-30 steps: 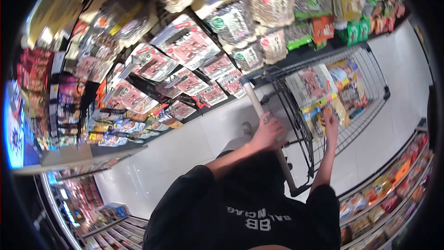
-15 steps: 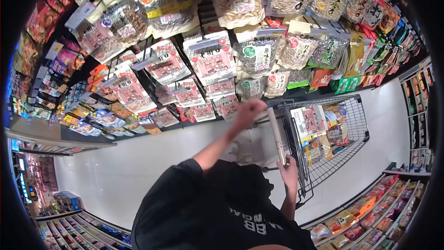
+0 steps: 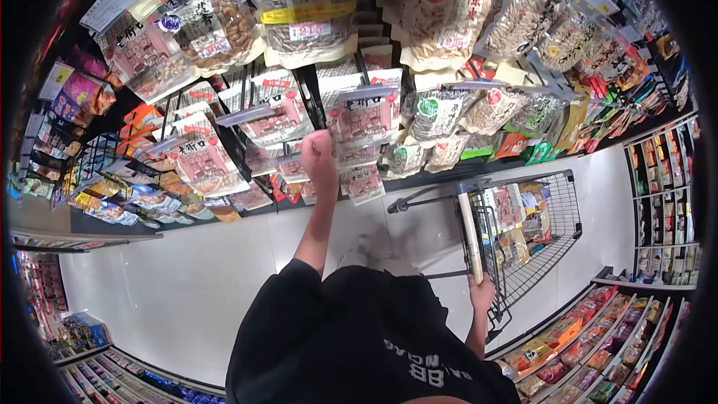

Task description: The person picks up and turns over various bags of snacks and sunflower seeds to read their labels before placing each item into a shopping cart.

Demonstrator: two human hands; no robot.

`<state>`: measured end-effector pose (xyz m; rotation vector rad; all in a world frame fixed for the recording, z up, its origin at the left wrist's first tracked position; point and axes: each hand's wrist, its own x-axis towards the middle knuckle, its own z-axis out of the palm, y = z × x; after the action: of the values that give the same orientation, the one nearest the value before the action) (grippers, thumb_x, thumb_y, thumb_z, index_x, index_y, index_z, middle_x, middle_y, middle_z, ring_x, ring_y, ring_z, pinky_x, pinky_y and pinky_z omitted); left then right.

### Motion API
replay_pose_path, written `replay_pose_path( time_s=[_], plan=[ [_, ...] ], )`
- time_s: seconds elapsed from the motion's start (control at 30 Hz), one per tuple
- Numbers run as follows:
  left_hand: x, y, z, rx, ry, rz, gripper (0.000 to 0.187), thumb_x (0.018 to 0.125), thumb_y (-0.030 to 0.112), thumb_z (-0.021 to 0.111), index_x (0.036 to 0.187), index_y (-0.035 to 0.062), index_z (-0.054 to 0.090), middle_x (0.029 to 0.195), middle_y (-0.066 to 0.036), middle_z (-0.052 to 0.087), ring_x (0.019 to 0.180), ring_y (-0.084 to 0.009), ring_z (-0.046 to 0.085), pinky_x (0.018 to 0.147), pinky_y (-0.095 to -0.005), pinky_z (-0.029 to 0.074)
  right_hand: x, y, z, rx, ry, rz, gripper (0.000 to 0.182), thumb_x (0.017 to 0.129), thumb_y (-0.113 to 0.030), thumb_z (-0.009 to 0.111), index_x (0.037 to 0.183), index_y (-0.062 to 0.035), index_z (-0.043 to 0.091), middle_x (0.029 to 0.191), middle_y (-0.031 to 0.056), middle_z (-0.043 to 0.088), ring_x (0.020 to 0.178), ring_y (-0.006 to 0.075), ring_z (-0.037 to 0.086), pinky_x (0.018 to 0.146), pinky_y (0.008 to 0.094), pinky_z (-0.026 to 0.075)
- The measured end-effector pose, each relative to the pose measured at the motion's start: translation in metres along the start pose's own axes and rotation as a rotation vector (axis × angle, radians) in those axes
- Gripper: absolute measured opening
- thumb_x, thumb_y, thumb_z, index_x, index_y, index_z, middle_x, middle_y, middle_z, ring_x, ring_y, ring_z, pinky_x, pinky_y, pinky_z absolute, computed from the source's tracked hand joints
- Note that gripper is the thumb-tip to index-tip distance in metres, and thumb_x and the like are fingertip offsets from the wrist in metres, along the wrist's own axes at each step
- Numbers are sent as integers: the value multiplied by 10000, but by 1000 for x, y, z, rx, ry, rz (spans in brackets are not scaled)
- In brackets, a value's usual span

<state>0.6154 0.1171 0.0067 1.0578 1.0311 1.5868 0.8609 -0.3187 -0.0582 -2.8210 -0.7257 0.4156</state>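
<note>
My left hand (image 3: 319, 155) is raised in front of the hanging snack bags, its fingers curled into a loose fist with nothing visible in them. Beside it hang white-and-pink bags, one (image 3: 364, 118) just to its right and another (image 3: 274, 116) to its upper left. At the lower right, my right hand (image 3: 481, 292) is wrapped round the near end of the pale handle (image 3: 471, 239) of a shopping cart (image 3: 542, 258). Inside the cart lie a white-and-pink bag (image 3: 506, 206) and several other packets.
Bags of seeds and nuts (image 3: 449, 19) hang in rows across the top. Pale floor tiles (image 3: 187, 284) run between this display and lower shelves of packaged goods (image 3: 598, 344) at the right. Another shelf (image 3: 666, 202) stands beyond the cart.
My left hand has moved left, away from the cart handle and over to the hanging bags. The view has shifted, and my right hand remains at the handle, now gripping it more closely.
</note>
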Motion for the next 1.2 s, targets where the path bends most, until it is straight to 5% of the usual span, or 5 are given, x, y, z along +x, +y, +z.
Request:
replay_pose_path(
  time_s=[0.2,0.47,0.73,0.87,1.2],
  plan=[
    [28,124,67,229,-218,542,117,865,53,619,952,-18,587,932,-84,611,785,-115,563,721,-245,459,10,4,-4,-23,10,18,335,779,-373,677,839,-50,613,702,173,640,718,377,636,649,462,488],
    [62,131,181,452,-210,430,847,687,391,793,1290,-64,410,1117,-229,597,1024,-302,594,902,-375,462,23,14,-9,52,-6,-51,370,763,-393,684,844,-43,596,745,214,635,762,412,620,666,491,481],
    [43,110,201,282,-373,305,490,753,322,761,1032,-43,590,701,-30,561,622,-133,470,577,-286,405,32,36,-14,216,-49,-195,364,785,-363,678,930,-47,570,709,223,620,734,426,613,638,495,475],
    [5,140,204,-185,-459,159,442,889,166,615,1265,-4,457,1167,-100,587,1050,-163,545,938,-286,400,34,51,-10,318,-79,-241,406,798,-376,661,1026,-58,552,711,214,618,732,408,618,631,481,474],
    [-93,190,180,-109,-600,79,478,870,142,594,1306,7,452,1242,-84,570,1145,-153,517,1007,-299,350,48,72,-15,513,-283,-227,463,788,-392,664,1049,-31,538,858,224,629,833,413,612,698,466,471]
  ],
)
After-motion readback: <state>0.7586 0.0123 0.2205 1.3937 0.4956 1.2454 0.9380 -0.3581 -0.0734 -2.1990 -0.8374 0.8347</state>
